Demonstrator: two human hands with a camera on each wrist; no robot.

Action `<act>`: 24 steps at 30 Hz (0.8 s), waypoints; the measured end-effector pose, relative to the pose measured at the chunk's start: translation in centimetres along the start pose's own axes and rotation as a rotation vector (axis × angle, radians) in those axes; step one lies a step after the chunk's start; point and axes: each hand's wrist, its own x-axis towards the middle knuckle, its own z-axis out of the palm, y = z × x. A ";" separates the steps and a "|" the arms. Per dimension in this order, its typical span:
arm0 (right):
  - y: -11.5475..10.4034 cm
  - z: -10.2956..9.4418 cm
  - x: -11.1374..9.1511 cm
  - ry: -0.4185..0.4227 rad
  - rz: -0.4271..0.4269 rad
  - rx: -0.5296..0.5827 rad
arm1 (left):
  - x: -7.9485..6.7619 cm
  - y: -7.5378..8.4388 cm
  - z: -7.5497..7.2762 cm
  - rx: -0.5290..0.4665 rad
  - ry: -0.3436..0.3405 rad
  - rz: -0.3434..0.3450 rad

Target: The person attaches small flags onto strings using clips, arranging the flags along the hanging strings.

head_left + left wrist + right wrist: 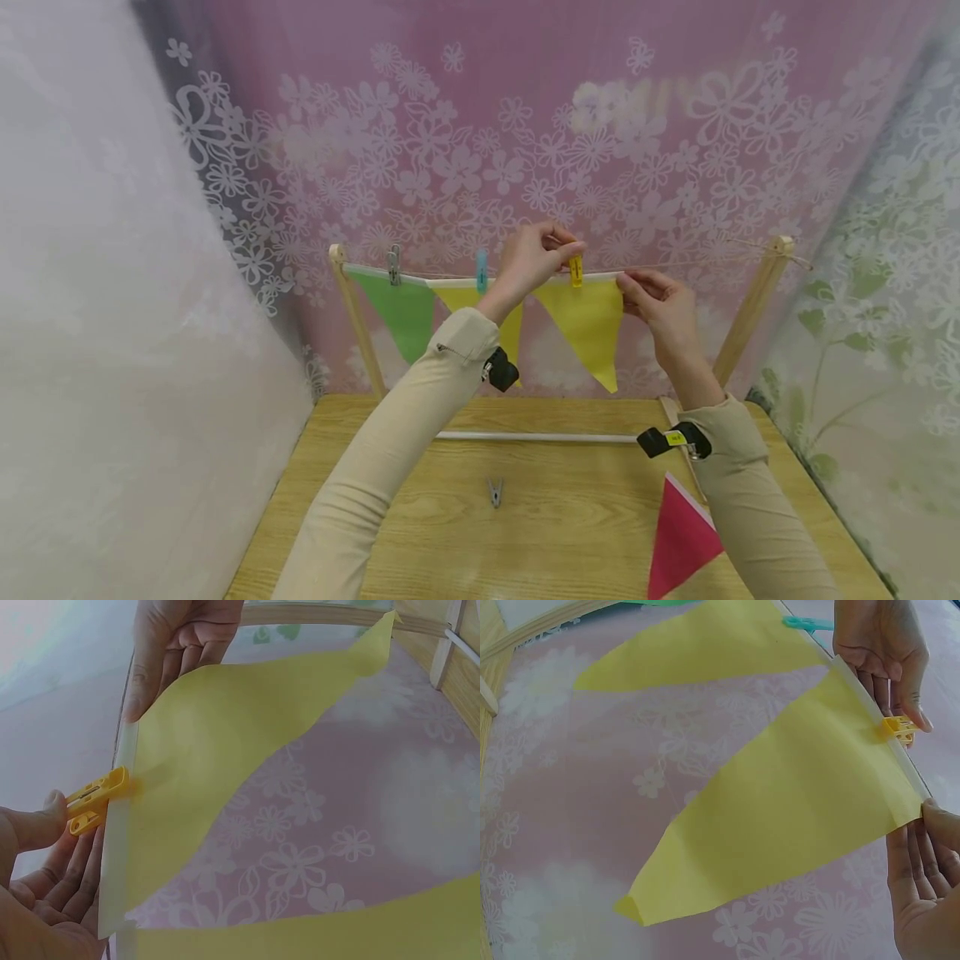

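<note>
A yellow pennant (585, 325) with a white top band hangs from a thin string. On that band sits a yellow clothespin (97, 799), its handles between the thumb and fingers of my left hand (536, 258). My right hand (663, 312) pinches the pennant's upper right corner, thumb in front and fingers behind. Left of it hang another yellow pennant (712, 645) with a blue clothespin (482, 271) and a green pennant (401, 312) with a metal clothespin (394, 265). My left forearm partly covers the middle pennant.
The string (697, 262) runs between two wooden posts (750, 321). A grey clothespin (495, 492) lies on the wooden table (570, 533). A red pennant (678, 537) lies at the right, partly under my right forearm. A white rod (540, 437) crosses behind.
</note>
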 end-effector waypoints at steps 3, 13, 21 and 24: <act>0.0 0.0 0.0 0.001 0.002 0.002 | 0.0 0.0 0.1 0.018 0.001 -0.003; -0.1 -0.2 0.1 0.007 0.012 -0.007 | -0.1 0.2 0.3 0.061 -0.004 -0.009; -0.2 -0.3 0.0 -0.003 0.003 -0.010 | -0.1 0.0 0.4 0.065 -0.010 -0.006; -0.3 -0.3 0.0 -0.003 0.000 -0.011 | -0.1 0.0 0.4 0.068 -0.013 -0.009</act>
